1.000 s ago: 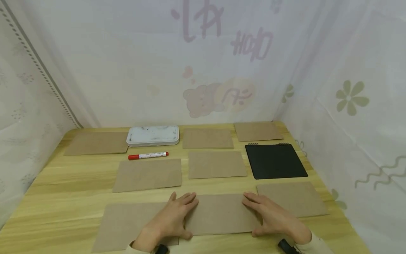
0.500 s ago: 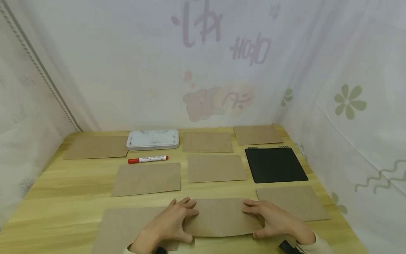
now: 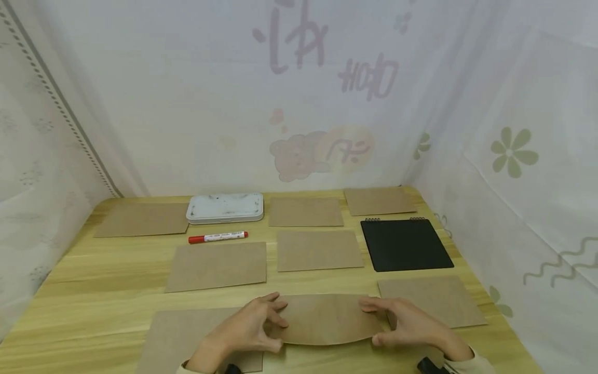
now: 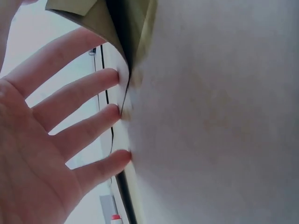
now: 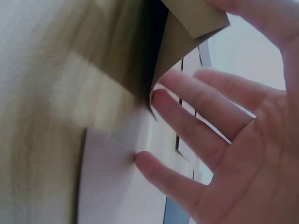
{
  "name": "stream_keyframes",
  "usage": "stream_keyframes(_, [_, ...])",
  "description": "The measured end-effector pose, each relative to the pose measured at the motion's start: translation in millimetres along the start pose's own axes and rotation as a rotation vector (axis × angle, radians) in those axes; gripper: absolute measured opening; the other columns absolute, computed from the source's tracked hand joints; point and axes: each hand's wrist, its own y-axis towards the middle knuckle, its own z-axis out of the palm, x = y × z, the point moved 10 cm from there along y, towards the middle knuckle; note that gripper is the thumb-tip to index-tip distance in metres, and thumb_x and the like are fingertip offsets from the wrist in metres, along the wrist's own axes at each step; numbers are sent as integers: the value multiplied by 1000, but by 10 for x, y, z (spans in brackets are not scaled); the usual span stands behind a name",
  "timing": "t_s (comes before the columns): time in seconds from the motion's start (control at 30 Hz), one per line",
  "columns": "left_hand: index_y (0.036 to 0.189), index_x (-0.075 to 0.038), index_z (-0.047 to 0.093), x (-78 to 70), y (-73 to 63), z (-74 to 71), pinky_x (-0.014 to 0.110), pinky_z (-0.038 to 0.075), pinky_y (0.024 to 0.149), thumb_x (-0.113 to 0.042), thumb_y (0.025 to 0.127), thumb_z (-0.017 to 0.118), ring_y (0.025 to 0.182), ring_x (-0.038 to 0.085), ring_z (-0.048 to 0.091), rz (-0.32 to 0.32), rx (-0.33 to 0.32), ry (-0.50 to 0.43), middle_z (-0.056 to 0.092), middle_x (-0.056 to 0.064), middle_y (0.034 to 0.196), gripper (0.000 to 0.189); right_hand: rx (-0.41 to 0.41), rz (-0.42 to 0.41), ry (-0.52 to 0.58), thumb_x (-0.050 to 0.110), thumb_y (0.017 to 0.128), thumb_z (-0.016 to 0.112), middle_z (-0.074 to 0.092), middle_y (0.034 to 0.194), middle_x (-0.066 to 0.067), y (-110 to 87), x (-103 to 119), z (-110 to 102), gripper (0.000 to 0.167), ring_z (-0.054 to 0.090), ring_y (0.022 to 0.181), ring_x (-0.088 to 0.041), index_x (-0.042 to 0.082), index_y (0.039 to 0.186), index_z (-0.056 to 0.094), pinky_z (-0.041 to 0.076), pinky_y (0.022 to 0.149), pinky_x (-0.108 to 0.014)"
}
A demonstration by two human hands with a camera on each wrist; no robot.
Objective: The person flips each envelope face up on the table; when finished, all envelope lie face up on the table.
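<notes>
A brown kraft-paper envelope (image 3: 329,319) lies in front of me at the table's near middle, held between both hands. My left hand (image 3: 254,324) grips its left end and my right hand (image 3: 405,322) its right end, thumbs at the near edge. The near edge is bowed and raised off the table. In the left wrist view, the underside of the envelope (image 4: 96,21) shows a folded flap, with fingertips at its far edge. The right wrist view shows the lifted envelope (image 5: 184,39) too; one fingertip there touches another envelope (image 5: 110,182) on the table.
Several more brown envelopes (image 3: 320,251) lie flat in rows on the wooden table (image 3: 84,291). Behind them are a white tin case (image 3: 225,208), a red marker (image 3: 218,237) and a black spiral notebook (image 3: 406,245). Pale printed curtains (image 3: 187,104) surround the table.
The middle envelope was flat between my hands; its near edge has come up and the paper now bows. Both hands have stayed at its ends. The view has tilted up slightly.
</notes>
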Motion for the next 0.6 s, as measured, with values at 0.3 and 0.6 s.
stream_keyframes(0.3, [92,-17,76,-4,-17,12,62,25,99,-27,68,73,129,35,36,8,6,43,56,11,125,26,-42,-1,-15,38,90,60,65,109,11,-34,16,-31,50,57,108,-14,3,126,57,44,90,-43])
stream_keyframes(0.6, [95,-18,75,-34,-54,29,60,25,100,-33,68,73,128,32,39,48,-20,140,59,8,122,31,-193,-64,-32,28,92,57,68,103,3,-28,111,-167,27,63,93,-9,10,107,71,52,76,-31])
